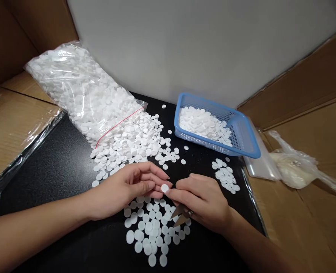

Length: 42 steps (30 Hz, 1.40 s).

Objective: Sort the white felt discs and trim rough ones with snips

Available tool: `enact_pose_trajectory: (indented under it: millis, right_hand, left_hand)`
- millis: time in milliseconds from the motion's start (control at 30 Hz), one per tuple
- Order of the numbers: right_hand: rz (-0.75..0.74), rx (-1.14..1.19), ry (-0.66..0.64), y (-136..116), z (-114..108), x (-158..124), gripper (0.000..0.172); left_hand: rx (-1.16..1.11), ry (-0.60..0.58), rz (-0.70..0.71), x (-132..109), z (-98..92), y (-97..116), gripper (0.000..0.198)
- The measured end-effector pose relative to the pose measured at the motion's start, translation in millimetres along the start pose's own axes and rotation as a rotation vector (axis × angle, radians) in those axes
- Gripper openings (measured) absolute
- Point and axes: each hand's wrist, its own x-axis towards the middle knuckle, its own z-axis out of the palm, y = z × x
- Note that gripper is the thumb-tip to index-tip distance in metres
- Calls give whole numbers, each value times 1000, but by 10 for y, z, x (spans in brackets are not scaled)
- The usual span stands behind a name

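A single small white disc (164, 188) is at the meeting fingertips of my two hands. My right hand (203, 201) is closed, its thumb and forefinger tips touching the disc. In the same hand's curled fingers is a pair of scissors (180, 217), with blades sticking out to the lower left and handles mostly hidden. My left hand (132, 182) is palm up and loosely curved, its fingers stretched behind the disc and thumb apart from it. Many loose white discs (152, 227) lie spread on the black tabletop (71, 159) below my hands.
A clear zip bag (77, 83) spills white discs (133, 140) at left. The blue basket (217, 146) behind my right hand holds more. A small disc group (226, 175) lies right. Beyond it, a tied plastic bag (294, 168) rests on cardboard (307, 216). A pale wall (168, 49) stands behind.
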Motion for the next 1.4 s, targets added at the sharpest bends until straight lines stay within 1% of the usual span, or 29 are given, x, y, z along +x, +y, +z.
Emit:
enact_pose_trajectory:
  millis: [100, 267, 467, 567, 667, 767, 1000, 1267, 1400]
  right_hand:
    - [-31, -61, 4, 7, -6, -8, 22]
    - [-48, -54, 1, 6, 7, -28, 20]
    - [-66, -61, -53, -30, -5, -6, 29]
    - [-63, -48, -45, -44, 2, 8, 31]
    - [-28, -37, -3, -45, 17, -1, 27]
    - [4, -38, 19, -35, 23, -34, 24]
    - [25, -17, 24, -26, 25, -75, 26]
    - [14, -34, 26, -34, 20, -55, 21]
    - [15, -44, 27, -31, 24, -54, 21]
  left_hand:
    - [-83, 18, -18, -10, 1, 5, 18]
    - [-131, 32, -46, -1, -5, 4, 20]
    - [-55, 61, -57, 10, -15, -8, 20]
    - [-39, 113, -79, 14, -19, -10, 18]
    - [-87, 175, -116, 15, -13, -2, 20]
    - [-125, 204, -134, 17, -5, 11, 23]
    - [-127, 208, -124, 18, -7, 11, 26]
    - [-106, 190, -117, 20, -22, -3, 26]
    - [-83, 164, -74, 15, -28, -14, 23]
